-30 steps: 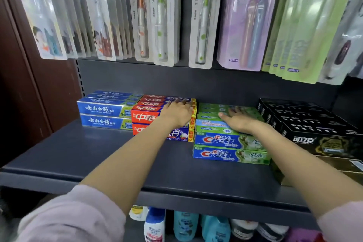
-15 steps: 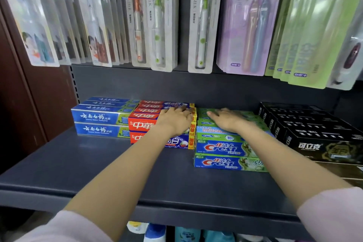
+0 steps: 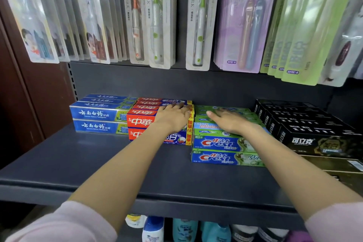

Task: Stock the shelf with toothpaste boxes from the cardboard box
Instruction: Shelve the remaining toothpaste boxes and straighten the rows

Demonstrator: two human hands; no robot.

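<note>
Since half a second earlier your hands barely shifted: your left hand [image 3: 172,117] lay flat, fingers straight, on the red toothpaste boxes [image 3: 141,122], your right hand [image 3: 228,121] likewise on the green Crest boxes [image 3: 225,143], both stacks touching on the dark shelf [image 3: 98,163].

Hanging toothbrush packs [image 3: 200,17] above; bottles [image 3: 153,230] on lower level, brown wall [image 3: 23,94] at left
</note>
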